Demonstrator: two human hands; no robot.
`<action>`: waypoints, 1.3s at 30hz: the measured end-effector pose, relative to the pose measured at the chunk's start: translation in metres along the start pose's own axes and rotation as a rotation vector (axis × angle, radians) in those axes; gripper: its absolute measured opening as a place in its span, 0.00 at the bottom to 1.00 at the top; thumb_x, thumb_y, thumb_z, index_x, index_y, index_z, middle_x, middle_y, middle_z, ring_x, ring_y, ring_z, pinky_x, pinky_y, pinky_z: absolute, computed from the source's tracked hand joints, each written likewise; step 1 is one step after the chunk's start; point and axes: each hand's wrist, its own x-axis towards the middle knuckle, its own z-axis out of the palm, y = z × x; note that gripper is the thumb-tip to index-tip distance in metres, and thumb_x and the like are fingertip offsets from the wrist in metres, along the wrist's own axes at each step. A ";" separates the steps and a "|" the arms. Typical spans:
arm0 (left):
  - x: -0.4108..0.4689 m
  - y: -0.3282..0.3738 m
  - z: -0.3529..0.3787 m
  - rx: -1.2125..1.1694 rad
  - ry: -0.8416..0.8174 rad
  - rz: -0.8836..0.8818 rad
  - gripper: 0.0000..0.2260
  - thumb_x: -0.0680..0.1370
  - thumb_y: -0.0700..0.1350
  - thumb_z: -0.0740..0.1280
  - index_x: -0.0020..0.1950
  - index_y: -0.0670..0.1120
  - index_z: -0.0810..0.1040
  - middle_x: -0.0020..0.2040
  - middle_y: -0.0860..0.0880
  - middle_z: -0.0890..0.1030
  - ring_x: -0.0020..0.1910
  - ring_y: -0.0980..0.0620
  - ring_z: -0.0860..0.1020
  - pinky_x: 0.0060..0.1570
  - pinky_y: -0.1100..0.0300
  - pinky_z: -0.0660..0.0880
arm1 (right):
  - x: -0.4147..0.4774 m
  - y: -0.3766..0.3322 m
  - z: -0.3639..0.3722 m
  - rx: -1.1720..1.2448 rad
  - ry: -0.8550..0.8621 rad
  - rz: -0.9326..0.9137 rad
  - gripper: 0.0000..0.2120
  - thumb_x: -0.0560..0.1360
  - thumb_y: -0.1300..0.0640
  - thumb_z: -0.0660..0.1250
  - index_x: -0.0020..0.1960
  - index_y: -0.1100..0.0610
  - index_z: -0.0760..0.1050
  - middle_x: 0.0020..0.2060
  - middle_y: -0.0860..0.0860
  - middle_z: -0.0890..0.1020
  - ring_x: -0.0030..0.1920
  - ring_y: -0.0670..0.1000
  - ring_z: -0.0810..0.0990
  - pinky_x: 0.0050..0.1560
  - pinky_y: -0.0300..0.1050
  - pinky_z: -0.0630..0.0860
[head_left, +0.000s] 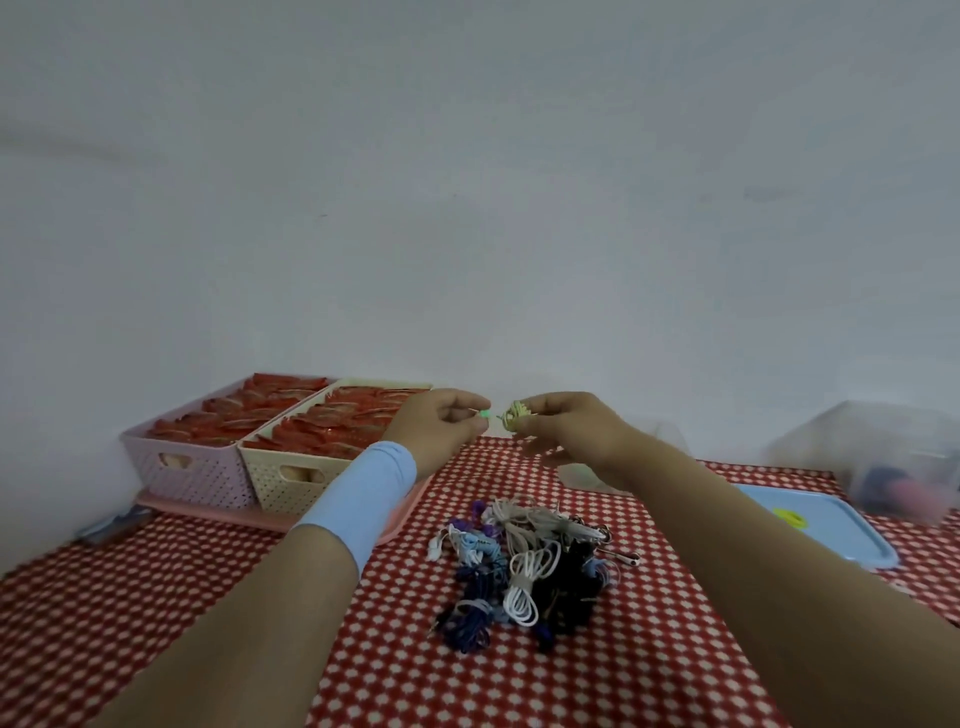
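- Both hands are up above the checked tablecloth (208, 597), working on one small yellowish earphone cable bundle (514, 415) held in the air between them, well above the table.
- The right hand (566, 426) has its fingers curled round the bundle. The left hand (441, 421) pinches the green plug end (484, 414) just beside it, thumb against fingertips.
- The cable looks almost fully coiled to me, with only a short tail running out to the plug. My guess is this one is nearly wrapped and just needs the end tucked in. It could also be the start of unwinding, I can't tell which.
- Below the hands sits a pile of earphone bundles (524, 566) in white, black, blue and purple. Most look coiled, though a couple of white ones lie loose at the edges.
- The blue lid (831, 525) on the right has only a small yellow thing on it, and the clear container (893, 457) behind it is too blurry to read.
- The two baskets of red packets (291, 480) on the left aren't involved.
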 end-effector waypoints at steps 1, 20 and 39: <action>-0.002 0.007 0.002 -0.007 -0.019 0.005 0.08 0.77 0.43 0.72 0.53 0.53 0.82 0.51 0.50 0.83 0.49 0.55 0.80 0.55 0.59 0.77 | -0.006 -0.002 -0.008 -0.025 0.006 0.000 0.08 0.77 0.57 0.72 0.55 0.57 0.82 0.45 0.52 0.86 0.39 0.48 0.83 0.40 0.43 0.75; -0.057 0.072 0.179 0.290 -0.409 0.148 0.05 0.75 0.47 0.73 0.50 0.53 0.84 0.49 0.54 0.83 0.50 0.56 0.80 0.55 0.61 0.75 | -0.154 0.075 -0.152 -0.569 -0.006 0.239 0.09 0.76 0.45 0.72 0.42 0.48 0.86 0.37 0.44 0.86 0.31 0.45 0.78 0.34 0.45 0.76; -0.078 0.059 0.221 -0.014 -0.388 0.126 0.11 0.78 0.44 0.69 0.59 0.53 0.82 0.52 0.56 0.81 0.48 0.64 0.76 0.43 0.78 0.70 | -0.188 0.107 -0.192 -0.839 0.120 0.407 0.02 0.69 0.53 0.79 0.41 0.48 0.87 0.40 0.41 0.86 0.45 0.44 0.82 0.51 0.42 0.79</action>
